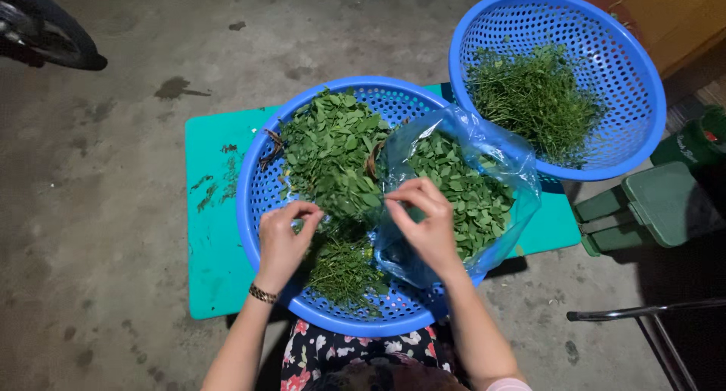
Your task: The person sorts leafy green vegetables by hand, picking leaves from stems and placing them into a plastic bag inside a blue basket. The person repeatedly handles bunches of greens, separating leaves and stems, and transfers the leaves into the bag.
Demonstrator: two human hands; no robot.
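A blue perforated basket [253,202] sits on a teal mat and holds a heap of small green leaves [333,153] and a bunch of thin stems [344,270]. A clear plastic bag [484,145] full of the same leaves lies in the basket's right half. My left hand [283,240], with a bracelet at the wrist, pinches at the stems near the basket's front. My right hand [427,224] grips the bag's open edge with thumb and fingers.
A second blue basket [628,66] with stripped green stems stands at the upper right. The teal mat [212,232] lies on a concrete floor. Green plastic stools [650,209] are at the right, a metal bar [643,311] below them, a wheel [53,35] at upper left.
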